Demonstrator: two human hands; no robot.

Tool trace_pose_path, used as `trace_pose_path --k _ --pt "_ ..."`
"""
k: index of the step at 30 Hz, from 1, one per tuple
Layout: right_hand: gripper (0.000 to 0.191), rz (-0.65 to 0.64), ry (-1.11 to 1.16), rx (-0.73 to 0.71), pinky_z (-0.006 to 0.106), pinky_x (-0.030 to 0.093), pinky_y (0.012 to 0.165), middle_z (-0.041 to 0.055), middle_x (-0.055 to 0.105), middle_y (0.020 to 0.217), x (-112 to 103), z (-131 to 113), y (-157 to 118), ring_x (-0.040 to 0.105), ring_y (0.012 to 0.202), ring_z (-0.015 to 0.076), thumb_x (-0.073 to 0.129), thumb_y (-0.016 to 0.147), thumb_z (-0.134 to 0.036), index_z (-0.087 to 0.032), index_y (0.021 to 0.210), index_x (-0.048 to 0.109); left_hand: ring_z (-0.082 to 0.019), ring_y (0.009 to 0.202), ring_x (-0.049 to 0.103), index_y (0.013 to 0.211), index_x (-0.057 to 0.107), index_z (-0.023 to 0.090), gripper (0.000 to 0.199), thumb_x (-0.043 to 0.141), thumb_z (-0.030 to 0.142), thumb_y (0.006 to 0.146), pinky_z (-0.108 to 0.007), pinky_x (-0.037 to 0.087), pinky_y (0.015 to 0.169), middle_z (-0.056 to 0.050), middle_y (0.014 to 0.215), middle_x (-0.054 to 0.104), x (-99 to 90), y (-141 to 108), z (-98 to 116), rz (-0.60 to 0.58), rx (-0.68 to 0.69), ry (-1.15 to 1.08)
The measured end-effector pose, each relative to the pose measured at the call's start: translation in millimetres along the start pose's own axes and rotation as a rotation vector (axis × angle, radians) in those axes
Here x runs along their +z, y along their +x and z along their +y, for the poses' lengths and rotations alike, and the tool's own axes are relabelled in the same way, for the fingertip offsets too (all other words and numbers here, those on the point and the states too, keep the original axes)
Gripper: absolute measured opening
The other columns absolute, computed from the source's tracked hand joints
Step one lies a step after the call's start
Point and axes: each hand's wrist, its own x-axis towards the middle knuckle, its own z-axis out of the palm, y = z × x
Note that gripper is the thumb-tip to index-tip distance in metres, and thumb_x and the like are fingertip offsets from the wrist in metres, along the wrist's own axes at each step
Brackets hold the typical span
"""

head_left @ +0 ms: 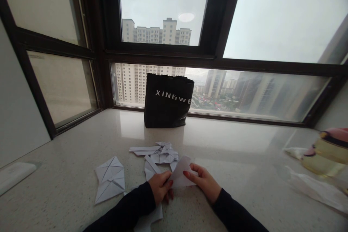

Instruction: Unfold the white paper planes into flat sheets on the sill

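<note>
Between my two hands a folded sheet of white paper (181, 172) is held just above the sill. My left hand (161, 186) pinches its left edge, and my right hand (204, 181) grips its right side with the thumb on top. Just beyond lies a pile of folded white paper pieces (164, 153), some with long strips. To the left rests a creased paper piece (110, 179) with crossing fold lines. More white paper (152, 219) sticks out from under my left forearm, partly hidden by the sleeve.
A black bag (168, 103) with white lettering stands at the back against the window. At the right edge are a yellow and pink object (326, 152) and a crumpled white wrapper (317, 188). A white flat object (16, 174) lies at the far left. Dark window frames border the pale speckled sill (239, 148).
</note>
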Motion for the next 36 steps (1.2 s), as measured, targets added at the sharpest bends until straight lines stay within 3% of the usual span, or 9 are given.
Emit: trace_pose_path --k 36 --pt "0.032 0.008 -0.014 0.008 0.022 0.034 0.047 -0.0033 0.052 0.055 -0.3 0.8 0.5 0.047 0.048 0.0104 0.062 0.059 -0.044 -0.015 0.066 0.050 -0.005 0.037 0.047 0.076 0.043 0.017 0.024 0.032 0.037 0.081 -0.015 0.034 0.038 0.003 0.054 0.053 0.3 0.3 -0.4 -0.002 0.005 0.003"
